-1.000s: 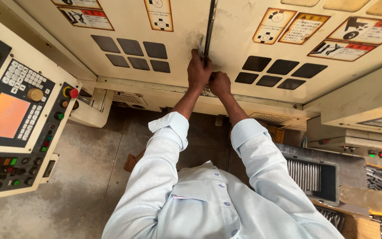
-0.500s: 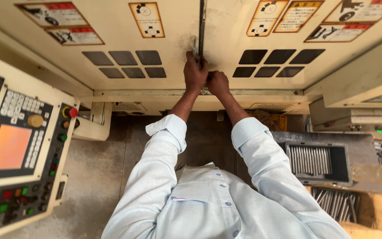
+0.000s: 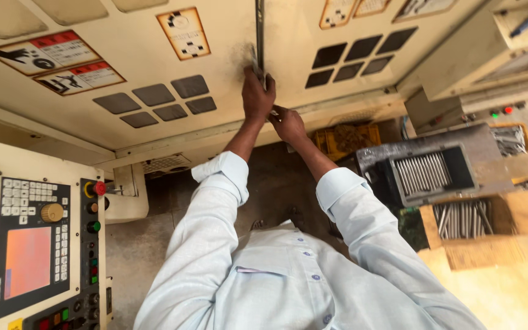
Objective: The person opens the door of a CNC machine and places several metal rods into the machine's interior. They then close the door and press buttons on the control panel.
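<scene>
Left hand (image 3: 258,95) gripping the door handle (image 3: 255,61) at the seam of the machine doors (image 3: 154,67) — right hand (image 3: 287,124) just beside, fingers curled, contents indiscernible.

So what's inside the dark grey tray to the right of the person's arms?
The dark grey tray holds a row of thin metal rods lying side by side. Whatever lies beneath that top layer is covered, and blur hides finer detail.

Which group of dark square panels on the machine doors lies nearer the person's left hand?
The group left of the door seam, beside the left hand; the other group sits higher, right of the seam.
</scene>
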